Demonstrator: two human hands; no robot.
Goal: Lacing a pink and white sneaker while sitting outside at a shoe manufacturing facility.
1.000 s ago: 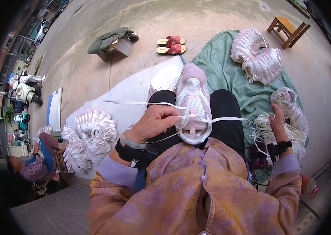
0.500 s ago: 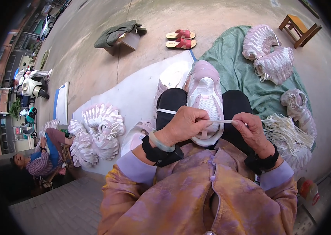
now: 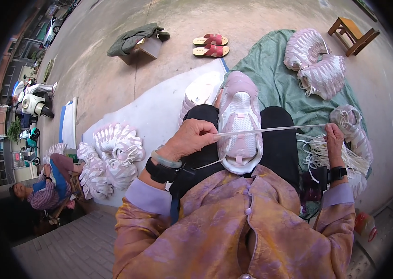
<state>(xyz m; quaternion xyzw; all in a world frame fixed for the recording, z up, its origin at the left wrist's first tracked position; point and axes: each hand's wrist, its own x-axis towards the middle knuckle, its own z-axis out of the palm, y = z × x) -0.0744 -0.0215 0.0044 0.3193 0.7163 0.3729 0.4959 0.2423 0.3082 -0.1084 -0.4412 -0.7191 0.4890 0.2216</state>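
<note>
A white shoelace stretches almost level across the front of my lap. My left hand pinches it near its left end, and a loose tail hangs below that hand. Well out to the right, my right hand grips the other part of the lace, beside a heap of loose white laces. Under the taut lace, a pink and white sneaker without laces rests between my black-clad knees, its toe pointing away from me.
Stacked pink and white shoe pieces lie on a white sheet at left; more stacks are on a green tarp. Red sandals, a wooden stool and a jacket-draped box stand ahead. A person sits at left.
My hands have moved apart, the right one far to the right and the left one slightly left. The stretch of lace between them has grown much longer.
</note>
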